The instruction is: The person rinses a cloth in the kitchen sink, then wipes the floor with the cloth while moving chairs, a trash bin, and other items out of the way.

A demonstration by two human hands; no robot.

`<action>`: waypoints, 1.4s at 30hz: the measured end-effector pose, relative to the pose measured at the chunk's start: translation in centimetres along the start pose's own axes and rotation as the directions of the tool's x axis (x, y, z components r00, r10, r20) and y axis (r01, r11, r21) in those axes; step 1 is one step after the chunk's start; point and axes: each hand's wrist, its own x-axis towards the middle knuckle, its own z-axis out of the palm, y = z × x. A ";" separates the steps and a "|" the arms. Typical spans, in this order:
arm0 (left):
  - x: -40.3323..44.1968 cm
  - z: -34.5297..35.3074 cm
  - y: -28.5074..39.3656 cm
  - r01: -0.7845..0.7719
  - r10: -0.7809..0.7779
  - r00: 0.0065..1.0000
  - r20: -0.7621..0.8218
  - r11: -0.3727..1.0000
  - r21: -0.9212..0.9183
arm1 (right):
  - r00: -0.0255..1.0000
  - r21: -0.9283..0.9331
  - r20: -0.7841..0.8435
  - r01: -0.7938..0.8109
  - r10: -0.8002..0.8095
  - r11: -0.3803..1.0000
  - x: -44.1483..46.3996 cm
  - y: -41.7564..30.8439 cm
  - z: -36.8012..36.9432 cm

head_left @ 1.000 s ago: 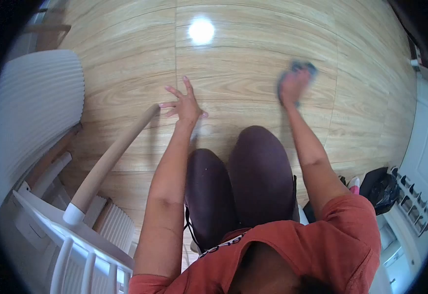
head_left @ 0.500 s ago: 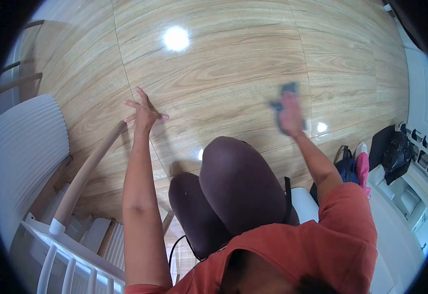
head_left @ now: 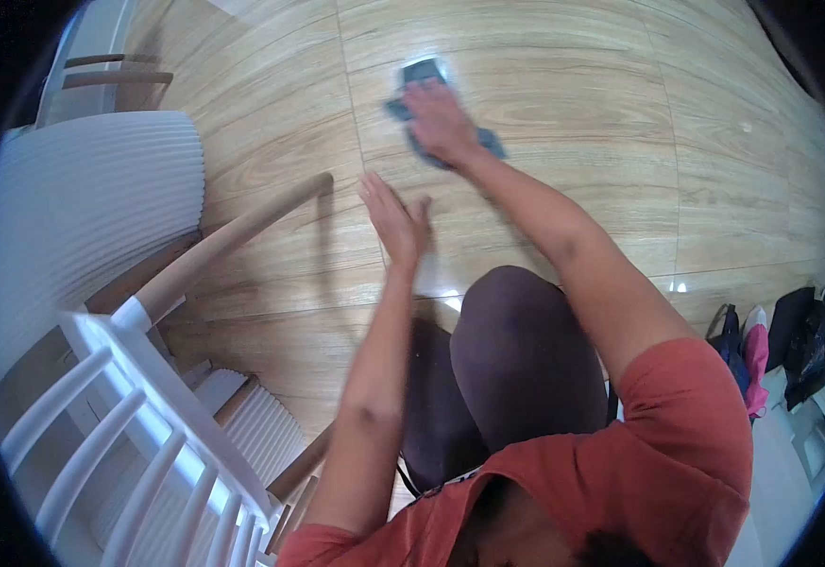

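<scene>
My right hand (head_left: 439,120) lies spread over a dark grey-blue cloth (head_left: 424,71), pressing it against the wood-look tiled floor (head_left: 563,113) ahead of me. Parts of the cloth stick out beyond the fingertips and on both sides of the palm. Nearer to me and a little left, my left hand (head_left: 395,219) is open over the floor, thumb apart from the fingers, and it holds nothing. The end of a wooden chair leg (head_left: 314,185) is just left of that hand.
At the left are a white chair back with spindles (head_left: 138,416) and a ribbed white panel (head_left: 101,198). Wooden legs (head_left: 119,79) stand at the upper left. Bags, one pink (head_left: 757,359) and one black (head_left: 814,350), lie at the right.
My right hand and the cloth have swept from the right across to the upper middle. My left hand has come off to the right of the chair leg's end, its fingers closer together.
</scene>
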 end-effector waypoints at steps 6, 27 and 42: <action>-11.7 -4.1 1.9 0.192 -0.193 0.980 0.055 0.981 0.031 | 0.884 0.277 0.069 0.429 -0.463 0.860 0.3 -8.9 6.6; -2.1 -4.9 -3.1 0.534 -0.684 0.587 0.433 0.729 0.428 | 0.982 -0.025 -0.190 -0.014 0.009 1.000 6.8 -2.7 5.4; -2.1 -4.7 -3.9 0.468 -0.684 0.578 0.445 0.725 0.505 | 0.807 0.108 0.086 0.576 -0.585 0.810 14.5 -13.8 13.8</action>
